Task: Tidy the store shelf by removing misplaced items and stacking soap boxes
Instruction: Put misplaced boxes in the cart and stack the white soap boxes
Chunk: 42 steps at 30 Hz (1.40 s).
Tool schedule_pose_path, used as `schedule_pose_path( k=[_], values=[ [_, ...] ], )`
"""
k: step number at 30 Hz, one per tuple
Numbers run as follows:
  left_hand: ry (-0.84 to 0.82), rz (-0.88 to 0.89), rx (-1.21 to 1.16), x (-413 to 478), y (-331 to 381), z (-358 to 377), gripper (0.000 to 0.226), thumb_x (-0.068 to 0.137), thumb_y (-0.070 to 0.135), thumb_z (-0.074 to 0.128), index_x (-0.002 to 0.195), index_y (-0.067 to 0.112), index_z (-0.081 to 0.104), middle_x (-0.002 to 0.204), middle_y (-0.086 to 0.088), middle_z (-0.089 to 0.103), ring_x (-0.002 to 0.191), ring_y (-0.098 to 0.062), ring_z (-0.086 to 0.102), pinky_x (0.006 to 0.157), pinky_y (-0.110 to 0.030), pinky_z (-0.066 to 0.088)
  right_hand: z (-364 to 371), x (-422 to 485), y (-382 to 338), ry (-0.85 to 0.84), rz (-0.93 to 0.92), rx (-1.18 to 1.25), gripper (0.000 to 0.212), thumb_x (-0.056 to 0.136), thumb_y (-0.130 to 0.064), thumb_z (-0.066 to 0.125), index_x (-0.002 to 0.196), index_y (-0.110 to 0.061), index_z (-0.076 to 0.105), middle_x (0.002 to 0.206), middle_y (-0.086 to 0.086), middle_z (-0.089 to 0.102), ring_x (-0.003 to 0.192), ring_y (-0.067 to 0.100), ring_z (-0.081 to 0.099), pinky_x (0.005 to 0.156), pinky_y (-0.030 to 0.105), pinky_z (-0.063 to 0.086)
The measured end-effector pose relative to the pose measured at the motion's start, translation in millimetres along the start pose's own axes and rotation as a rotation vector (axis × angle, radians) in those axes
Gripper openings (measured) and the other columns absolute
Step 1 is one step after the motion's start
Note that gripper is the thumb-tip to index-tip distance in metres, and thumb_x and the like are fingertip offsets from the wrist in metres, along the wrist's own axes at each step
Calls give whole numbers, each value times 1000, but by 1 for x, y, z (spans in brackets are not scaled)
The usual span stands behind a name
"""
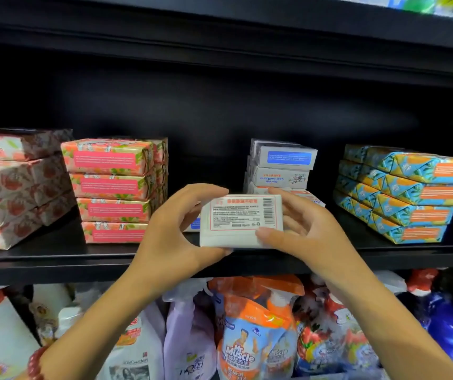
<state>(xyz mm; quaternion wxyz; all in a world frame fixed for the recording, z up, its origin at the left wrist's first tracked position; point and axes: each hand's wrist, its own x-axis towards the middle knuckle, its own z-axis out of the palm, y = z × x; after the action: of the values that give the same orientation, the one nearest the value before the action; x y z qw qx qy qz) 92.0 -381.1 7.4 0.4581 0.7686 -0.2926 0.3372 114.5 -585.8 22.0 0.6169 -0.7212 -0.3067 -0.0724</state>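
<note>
Forearms raised: my left hand [170, 229] and right hand [302, 229] grip opposite ends of a white soap box [241, 215], thumbs nearest me, fingers curled over its far edge.

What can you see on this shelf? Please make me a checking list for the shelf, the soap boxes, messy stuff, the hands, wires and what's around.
Surface: black shelf, with soap stacks standing on it.
Job's things: white soap box, barcode label facing the camera, held at the shelf's front edge. Behind it is the white-and-blue stack. The pink floral stack and red-patterned stack are left; the blue-and-orange stack is right.
Clutter: small box with a blue patch, mostly hidden behind the left hand.
Hands: left hand and right hand each grip one end of the white soap box.
Cables: nothing seen.
Surroundings: Mr Muscle pouch and cleaner bottles on the shelf below.
</note>
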Motion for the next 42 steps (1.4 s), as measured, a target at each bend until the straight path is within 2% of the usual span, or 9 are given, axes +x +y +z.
schedule_pose_path(
  k=[4, 8, 10, 14, 18, 25, 30, 36, 42],
  values=[
    [18, 189, 141, -1, -1, 5, 53, 72, 11, 74, 121, 17, 54, 125, 9, 55, 123, -17, 50, 99, -31, 44, -1, 3, -4, 56, -44, -62, 51, 58, -24, 76, 107, -20, 62, 96, -27, 66, 93, -1, 65, 74, 13, 49],
    [3, 222, 191, -2, -4, 4, 60, 73, 11, 77, 127, 16, 50, 132, 4, 51, 131, -16, 43, 106, -29, 37, -1, 1, -1, 76, -108, -90, 42, 63, -7, 83, 96, -22, 63, 96, -14, 69, 92, 3, 66, 71, 17, 51],
    [-38, 128, 117, -4, -4, 1, 69, 71, 25, 77, 132, 25, 46, 137, 7, 47, 132, -15, 42, 105, -30, 40, 1, -1, 0, 99, -164, -67, 45, 59, -9, 84, 96, -23, 63, 99, -10, 68, 96, 4, 64, 72, 17, 51],
    [-96, -380, -365, -5, 2, -5, 82, 52, 58, 79, 127, 36, 53, 122, 9, 64, 116, -11, 59, 88, -27, 51, 8, -3, 3, 114, -282, -48, 43, 57, -4, 77, 93, -21, 62, 96, -9, 67, 96, 5, 63, 75, 15, 50],
    [-99, -425, -414, -4, 1, -6, 64, 55, 39, 76, 112, 14, 64, 106, 0, 72, 101, -15, 67, 77, -21, 52, 14, -3, 7, 150, -375, -104, 38, 63, 0, 74, 90, -23, 59, 99, -10, 65, 101, 9, 62, 81, 19, 50],
    [93, -350, -287, -6, -1, -4, 64, 45, 31, 83, 103, 14, 62, 101, 7, 72, 95, -9, 69, 74, -18, 53, 17, -4, 23, 194, -407, -336, 41, 73, -6, 68, 109, -20, 54, 115, -14, 57, 118, 11, 52, 94, 22, 45],
    [313, -364, -135, 6, -9, -4, 53, 57, 17, 89, 101, 21, 59, 99, 9, 70, 92, 0, 67, 71, -14, 52, 15, -10, 36, 278, -348, -508, 28, 75, -26, 69, 101, -22, 60, 102, -12, 60, 100, 3, 56, 84, 10, 42],
    [317, -320, 114, 14, -18, 12, 52, 65, 19, 84, 107, 25, 54, 99, 22, 61, 91, 13, 58, 68, -5, 45, 30, -10, 72, 100, -355, -862, 34, 81, -44, 50, 103, -21, 64, 103, -10, 63, 97, 3, 51, 83, 11, 36],
    [283, -360, 204, 12, -31, 16, 50, 70, 28, 82, 111, 28, 53, 98, 29, 57, 90, 23, 52, 69, 0, 41, 29, -12, 77, 115, -355, -864, 34, 83, -45, 48, 102, -23, 66, 103, -14, 63, 96, 0, 50, 78, 16, 44]
  ],
)
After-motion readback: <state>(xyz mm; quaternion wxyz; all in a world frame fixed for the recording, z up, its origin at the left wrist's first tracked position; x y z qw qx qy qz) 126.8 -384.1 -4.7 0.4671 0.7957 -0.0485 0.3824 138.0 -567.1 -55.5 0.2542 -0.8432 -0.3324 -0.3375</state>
